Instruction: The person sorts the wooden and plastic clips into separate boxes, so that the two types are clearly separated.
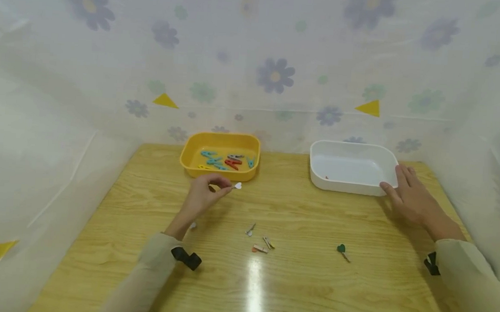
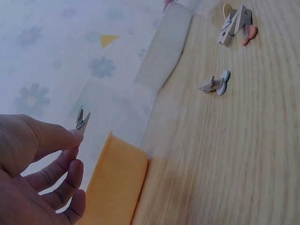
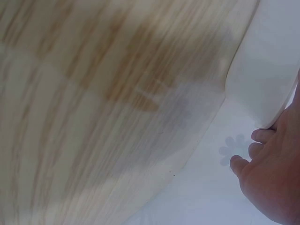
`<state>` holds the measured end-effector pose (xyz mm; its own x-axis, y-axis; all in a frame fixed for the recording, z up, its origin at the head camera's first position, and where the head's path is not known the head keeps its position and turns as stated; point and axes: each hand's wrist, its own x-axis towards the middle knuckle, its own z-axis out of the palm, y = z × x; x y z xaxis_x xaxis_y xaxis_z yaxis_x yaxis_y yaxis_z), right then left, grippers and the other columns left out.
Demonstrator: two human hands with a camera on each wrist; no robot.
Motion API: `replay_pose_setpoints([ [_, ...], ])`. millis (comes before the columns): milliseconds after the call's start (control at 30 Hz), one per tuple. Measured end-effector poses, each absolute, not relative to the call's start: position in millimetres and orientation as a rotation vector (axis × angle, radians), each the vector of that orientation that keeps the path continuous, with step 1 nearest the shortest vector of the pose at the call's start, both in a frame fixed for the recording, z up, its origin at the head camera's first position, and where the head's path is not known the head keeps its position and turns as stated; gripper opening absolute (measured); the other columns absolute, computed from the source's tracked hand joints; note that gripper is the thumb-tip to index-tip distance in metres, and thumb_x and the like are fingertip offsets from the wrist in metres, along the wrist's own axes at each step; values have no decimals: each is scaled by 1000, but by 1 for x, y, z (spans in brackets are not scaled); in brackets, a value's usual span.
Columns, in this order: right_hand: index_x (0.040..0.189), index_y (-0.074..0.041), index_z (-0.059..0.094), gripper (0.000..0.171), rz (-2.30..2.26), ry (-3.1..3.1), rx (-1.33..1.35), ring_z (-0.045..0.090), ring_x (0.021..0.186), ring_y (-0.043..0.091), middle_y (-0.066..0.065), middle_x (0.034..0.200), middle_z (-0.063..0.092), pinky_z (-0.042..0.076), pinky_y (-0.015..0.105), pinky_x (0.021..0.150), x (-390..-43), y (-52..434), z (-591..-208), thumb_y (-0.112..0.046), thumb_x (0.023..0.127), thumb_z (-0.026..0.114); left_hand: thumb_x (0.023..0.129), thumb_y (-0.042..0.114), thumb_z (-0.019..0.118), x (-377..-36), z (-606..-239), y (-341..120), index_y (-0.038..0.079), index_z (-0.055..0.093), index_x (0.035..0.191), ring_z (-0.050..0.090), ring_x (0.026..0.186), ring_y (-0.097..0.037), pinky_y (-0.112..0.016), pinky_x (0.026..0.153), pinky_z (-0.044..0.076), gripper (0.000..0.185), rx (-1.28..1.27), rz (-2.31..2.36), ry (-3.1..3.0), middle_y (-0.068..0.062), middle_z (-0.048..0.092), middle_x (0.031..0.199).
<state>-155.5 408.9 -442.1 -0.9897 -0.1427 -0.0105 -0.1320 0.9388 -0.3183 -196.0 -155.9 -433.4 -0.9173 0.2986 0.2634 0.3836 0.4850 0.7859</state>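
Light wooden desk [image 1: 310, 293] with two trays and scattered small clips

A yellow tray [image 1: 219, 173] of coloured pegs and a white tray [image 1: 351, 186] sit at the far edge; near the middle lie a grey clip [image 1: 250, 229], two crossed clips [image 1: 263, 245] and, further right, a green heart clip [image 1: 342, 250].

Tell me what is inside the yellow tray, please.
The yellow tray holds several small clothes pegs, mostly blue, with one or two red. Its near wall hides the front strip of the floor, so pegs lying there cannot be seen.
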Motion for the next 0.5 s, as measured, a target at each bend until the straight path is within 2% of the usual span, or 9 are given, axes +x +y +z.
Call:
replay_pose_setpoints([
  [500, 157, 13, -6, 81, -500, 3057, -223, -11, 151, 50, 38, 163, -6, -4, 60, 121, -156, 407, -441, -42, 112, 33, 92, 14, 80, -208, -425, -101, 10, 78, 97, 68, 85, -16, -30, 70, 56, 6, -691, -1512, -2609, -2, 75, 94],
])
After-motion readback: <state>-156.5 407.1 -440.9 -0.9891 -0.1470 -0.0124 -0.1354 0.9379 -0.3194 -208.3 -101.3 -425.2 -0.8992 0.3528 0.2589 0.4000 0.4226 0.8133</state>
